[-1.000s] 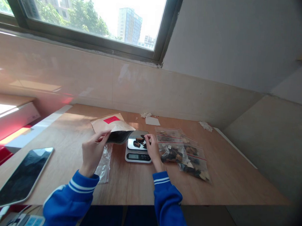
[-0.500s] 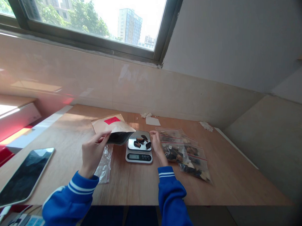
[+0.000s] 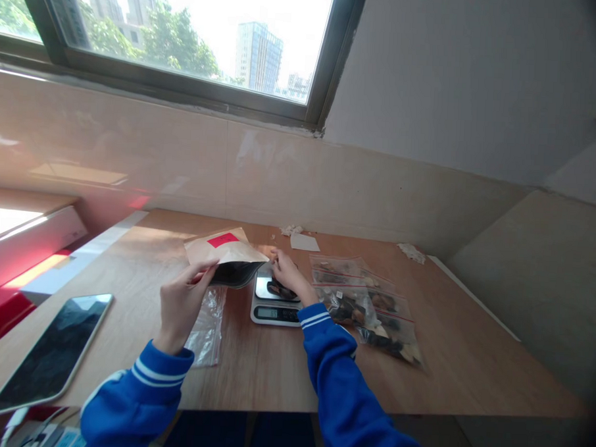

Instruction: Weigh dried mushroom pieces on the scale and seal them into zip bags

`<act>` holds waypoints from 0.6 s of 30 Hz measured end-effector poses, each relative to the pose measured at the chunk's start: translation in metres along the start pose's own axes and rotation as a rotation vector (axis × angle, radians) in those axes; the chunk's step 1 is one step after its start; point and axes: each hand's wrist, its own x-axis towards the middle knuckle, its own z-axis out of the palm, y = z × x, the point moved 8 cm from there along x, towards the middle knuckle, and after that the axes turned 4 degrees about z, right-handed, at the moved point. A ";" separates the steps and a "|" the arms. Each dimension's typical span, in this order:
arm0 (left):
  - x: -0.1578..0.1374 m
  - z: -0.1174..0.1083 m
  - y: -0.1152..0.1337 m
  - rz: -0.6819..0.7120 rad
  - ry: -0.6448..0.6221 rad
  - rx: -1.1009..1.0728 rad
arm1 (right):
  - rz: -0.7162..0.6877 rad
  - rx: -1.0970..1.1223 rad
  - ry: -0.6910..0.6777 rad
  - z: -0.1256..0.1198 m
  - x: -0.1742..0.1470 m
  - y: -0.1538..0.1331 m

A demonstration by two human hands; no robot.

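Observation:
My left hand point(image 3: 184, 304) pinches the near edge of a tan paper pouch point(image 3: 250, 251) with a red label, whose dark mouth gapes toward the scale. Over the pan of a small digital kitchen scale point(image 3: 259, 313) is my right hand point(image 3: 290, 274), close beside the pouch's right corner. Its fingers are bent together, and whatever they hold is too small to make out. Dark brown dried pieces point(image 3: 280, 290) lie on the pan, partly covered by that hand. Beneath the pouch, a clear plastic bag point(image 3: 207, 331) rests flat on the table.
Several clear zip bags point(image 3: 387, 326) of dark and pale dried pieces overlap right of the scale. A tablet point(image 3: 50, 351) with a white cable lies at the left. Crumpled tissue point(image 3: 411, 253) and a white paper slip point(image 3: 304, 242) sit toward the wall.
My right hand has moved left from beside the scale to above its pan, near the pouch's mouth. My left hand still holds the pouch in about the same place.

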 end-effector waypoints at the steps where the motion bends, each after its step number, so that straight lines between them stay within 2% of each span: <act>1: 0.000 -0.001 -0.001 -0.003 0.004 0.004 | 0.003 -0.008 0.029 -0.003 -0.001 -0.004; 3: 0.001 -0.003 -0.001 -0.008 0.011 0.011 | -0.006 0.024 0.172 -0.017 -0.008 -0.014; 5: 0.001 -0.003 -0.001 -0.010 0.011 0.009 | -0.042 0.106 0.391 -0.035 -0.027 -0.029; 7: 0.000 -0.003 0.000 -0.014 0.003 -0.004 | -0.122 0.184 0.588 -0.048 -0.055 -0.050; 8: 0.000 -0.002 0.001 -0.017 -0.003 -0.013 | -0.185 0.198 0.644 -0.050 -0.070 -0.064; 9: -0.001 -0.001 0.001 -0.021 -0.011 -0.021 | -0.283 0.183 0.644 -0.048 -0.082 -0.081; 11: -0.003 0.001 0.003 -0.025 -0.017 -0.036 | -0.525 0.066 0.519 -0.030 -0.101 -0.121; 12: -0.004 0.002 0.003 -0.025 -0.018 -0.042 | -0.587 0.000 0.441 -0.018 -0.105 -0.136; 14: -0.007 0.001 0.002 -0.025 -0.019 -0.050 | -0.581 -0.124 0.302 0.004 -0.104 -0.154; 18: -0.019 -0.007 -0.006 -0.032 0.019 -0.036 | -0.363 -0.305 0.106 0.036 -0.078 -0.161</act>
